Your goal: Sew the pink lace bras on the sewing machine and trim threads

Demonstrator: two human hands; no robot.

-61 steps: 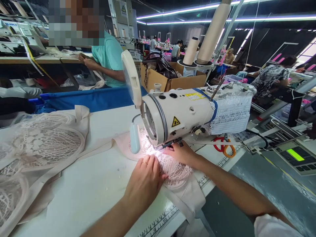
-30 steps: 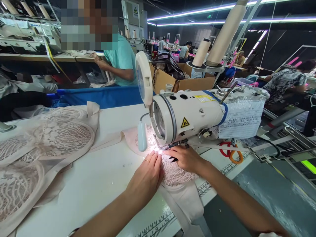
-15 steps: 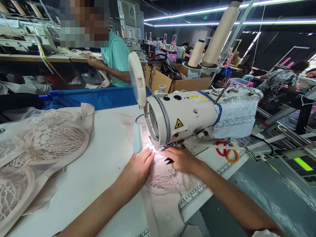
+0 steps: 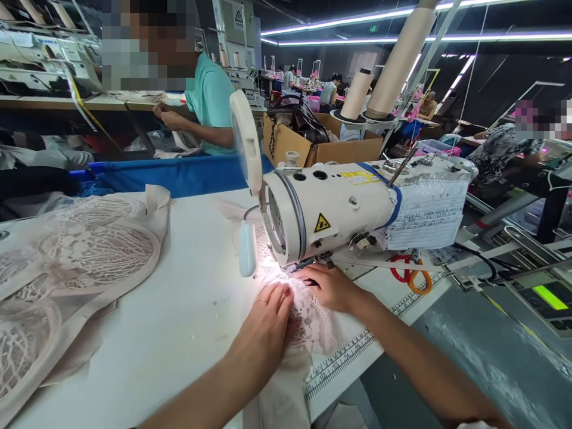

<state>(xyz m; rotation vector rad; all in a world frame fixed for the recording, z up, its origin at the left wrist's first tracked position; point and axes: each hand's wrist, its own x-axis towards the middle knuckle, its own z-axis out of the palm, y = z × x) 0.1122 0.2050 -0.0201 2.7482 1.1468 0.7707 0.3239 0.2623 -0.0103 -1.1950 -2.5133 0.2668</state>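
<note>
Pale pink lace fabric [image 4: 313,328] lies under the head of a white sewing machine [image 4: 330,208], lit by the lamp at the needle area. Curled fingers of my left hand [image 4: 268,322] close on the lace edge just in front of the needle area. My right hand [image 4: 333,289] rests on the lace to the right, fingertips close to the presser area, with dark pointed thread snips [image 4: 310,282] tucked under its fingers, mostly hidden. The needle itself is hidden by glare and the machine head. A plain pink panel [image 4: 286,387] hangs toward the table's front edge.
More lace pieces [image 4: 102,250] lie on the table at left. Red-and-orange-handled scissors [image 4: 417,280] sit right of the machine. A ruler tape [image 4: 339,363] runs along the front edge. Thread cones [image 4: 357,95] and a cardboard box [image 4: 344,152] stand behind. A co-worker [image 4: 214,101] sits across.
My left hand has moved right and toward me, its fingers now more curled on the lace. The lace has turned and shifted. My right hand has barely moved; the snips show less.
</note>
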